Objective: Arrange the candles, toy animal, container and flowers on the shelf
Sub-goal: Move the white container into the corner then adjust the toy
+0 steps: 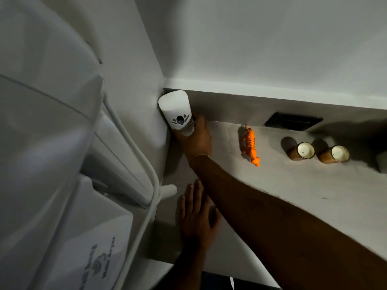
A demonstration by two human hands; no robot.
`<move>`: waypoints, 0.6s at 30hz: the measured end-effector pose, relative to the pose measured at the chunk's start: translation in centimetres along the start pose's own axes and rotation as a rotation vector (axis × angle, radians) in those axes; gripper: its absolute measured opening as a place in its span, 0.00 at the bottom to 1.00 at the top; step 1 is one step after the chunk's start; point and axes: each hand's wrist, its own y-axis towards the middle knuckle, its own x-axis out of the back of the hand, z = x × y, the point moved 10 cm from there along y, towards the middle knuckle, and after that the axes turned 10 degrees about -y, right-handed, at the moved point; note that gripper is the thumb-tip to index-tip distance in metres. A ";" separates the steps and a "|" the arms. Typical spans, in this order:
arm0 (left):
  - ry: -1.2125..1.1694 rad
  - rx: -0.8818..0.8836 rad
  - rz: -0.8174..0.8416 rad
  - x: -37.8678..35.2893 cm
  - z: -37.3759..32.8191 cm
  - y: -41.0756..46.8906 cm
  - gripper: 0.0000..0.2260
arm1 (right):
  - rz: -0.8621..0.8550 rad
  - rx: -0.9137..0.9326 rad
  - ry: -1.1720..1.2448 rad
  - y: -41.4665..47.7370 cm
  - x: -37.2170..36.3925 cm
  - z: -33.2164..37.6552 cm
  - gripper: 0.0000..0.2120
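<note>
A white container (176, 110) with a dark leaf emblem stands in the far left corner of the grey shelf (293, 189). My right hand (196, 139) reaches across and grips its base. My left hand (196, 216) lies flat on the shelf near the front left, fingers together, holding nothing. An orange toy tiger (250, 145) stands mid-shelf. Two amber glass candles (301, 151) (334, 154) with white wax stand side by side to its right. No flowers are visible.
A white appliance with pale tubing (134, 147) fills the left side, close to the container. A dark wall plate (293, 121) sits on the back wall behind the candles. A pale box corner (382, 163) shows at the right edge. A small white cylinder (168, 190) lies at the shelf's left edge.
</note>
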 end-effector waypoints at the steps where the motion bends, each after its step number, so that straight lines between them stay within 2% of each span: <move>1: -0.004 0.004 -0.004 0.3 -0.1 0.0 0.24 | -0.007 -0.006 -0.005 0.1 0.0 -0.1 0.32; 6: -0.018 -0.003 -0.022 1.2 -0.6 0.0 0.25 | 0.051 0.009 0.044 -0.4 0.8 -0.3 0.34; 8: -0.029 0.008 -0.019 1.1 -0.5 -0.1 0.28 | 0.026 0.084 0.021 -2.4 3.2 0.2 0.31; 10: -0.052 0.013 -0.031 0.9 -0.4 -0.1 0.30 | -0.096 0.207 -0.062 -4.9 7.6 0.5 0.22; 12: -0.050 0.014 -0.036 0.7 -0.4 0.0 0.33 | -0.274 0.239 -0.121 -6.6 13.1 -0.9 0.15; 14: -0.017 0.016 -0.014 0.1 -0.3 0.2 0.34 | -0.377 0.125 -0.189 -6.5 17.6 -4.0 0.13; 15: -0.011 0.023 -0.008 0.0 -0.2 0.2 0.34 | -0.375 0.021 -0.223 -6.0 19.0 -5.7 0.14; 18: -0.020 0.028 -0.024 0.0 -0.1 0.1 0.33 | -0.181 -0.244 -0.234 -3.6 19.2 -10.3 0.26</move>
